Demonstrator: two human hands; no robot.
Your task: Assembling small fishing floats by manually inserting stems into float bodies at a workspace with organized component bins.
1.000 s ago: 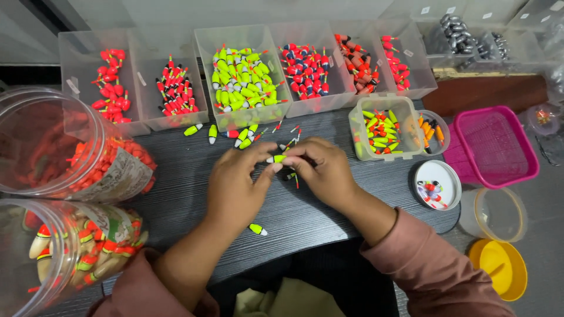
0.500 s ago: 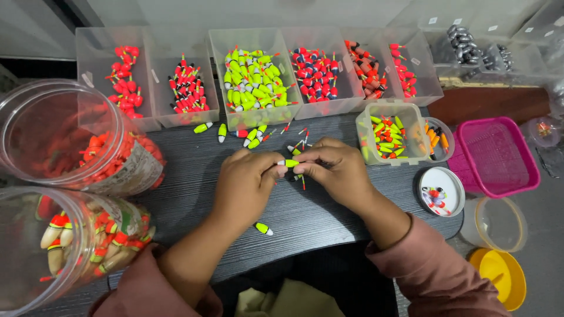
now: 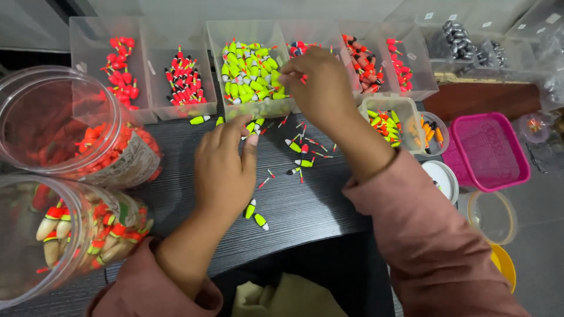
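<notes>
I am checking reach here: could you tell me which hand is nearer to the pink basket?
The right hand is nearer, though apart from the pink basket, up and to its left over the clear trays. The left hand lies farther left on the dark table.

**A small tackle-sorting bench**

I sat at a dark wood-grain table (image 3: 317,205) that served as a hobby or small-shop workbench. Clear plastic bins (image 3: 247,70) along its far edge held fishing floats sorted by colour, big clear jars (image 3: 64,129) lay full of more, and a pink basket (image 3: 490,149) stood beside small tubs.
</notes>
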